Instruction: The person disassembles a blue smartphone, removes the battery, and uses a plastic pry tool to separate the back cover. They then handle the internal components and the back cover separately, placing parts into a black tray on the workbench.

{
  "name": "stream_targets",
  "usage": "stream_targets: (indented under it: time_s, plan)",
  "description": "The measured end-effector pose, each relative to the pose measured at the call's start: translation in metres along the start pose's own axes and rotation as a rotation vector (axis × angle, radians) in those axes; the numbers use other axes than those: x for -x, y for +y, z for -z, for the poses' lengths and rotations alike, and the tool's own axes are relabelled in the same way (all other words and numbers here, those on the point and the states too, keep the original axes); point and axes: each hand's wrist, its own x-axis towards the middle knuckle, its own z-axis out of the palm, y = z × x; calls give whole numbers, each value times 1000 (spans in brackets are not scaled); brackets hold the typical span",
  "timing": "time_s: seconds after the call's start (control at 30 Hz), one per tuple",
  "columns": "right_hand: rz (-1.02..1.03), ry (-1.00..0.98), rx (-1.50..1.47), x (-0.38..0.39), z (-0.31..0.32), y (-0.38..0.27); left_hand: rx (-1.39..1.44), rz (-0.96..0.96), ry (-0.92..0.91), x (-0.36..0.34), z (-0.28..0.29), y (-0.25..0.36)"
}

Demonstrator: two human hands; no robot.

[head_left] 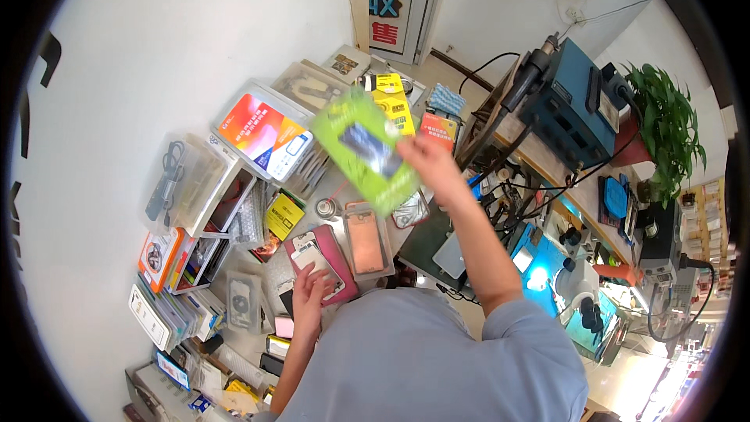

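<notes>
My right grip (426, 162) pinches a green package (366, 150) aloft, not set down; my left grip (310, 292), loosely spread, sits by a white panel (311, 255).

Two hands (429, 161), apparently one green package (366, 152)

Green package (367, 158): is blurring, its small print smearing. Right grip (431, 162): is blurring at the fingers. Left grip (311, 289): is partly covering a flat white piece (308, 253). Door sign (383, 1): is running off the top edge. Grey shirt (422, 359): is running off the lower edge. Distant shelf goods (711, 223): are showing too small to tell.
</notes>
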Motion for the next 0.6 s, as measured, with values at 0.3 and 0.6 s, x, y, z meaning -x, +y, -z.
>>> stream_targets:
  time_s: [0.3, 0.6]
  plan:
    - [-263, 159, -64, 155, -51, 173, -288, -191, -239, -42, -70, -55]
    - [-84, 234, 161, 190, -73, 227, -1150, -481, -102, -44, -89, -103]
